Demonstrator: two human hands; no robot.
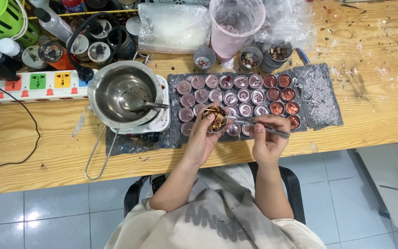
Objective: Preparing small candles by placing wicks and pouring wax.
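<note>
— Surface?
— Scratched pale wooden workbench (374, 50), grey speckled mat (321, 94) under rows of small round tins of pinkish wax (236, 94).
— Hands?
— Left hand (203, 138) is wrapped round a small metal cup of dried brown petals (215, 118), over the front row. Right hand (268, 138) pinches thin metal tweezers (263, 128), tips near the cup.
— Around?
— Steel melting pot with spoon (125, 94) left, white power strip with coloured sockets (33, 85) beyond.

On the counter (374, 41) a mat (318, 97) carries rows of small cups (240, 95). At the cups' 9 o'clock a pot (123, 92) sits on a hotplate (160, 124), a spoon (141, 103) in it. A power strip (33, 85) lies farther toward 9; a jug (233, 25) stands at 12.
</note>
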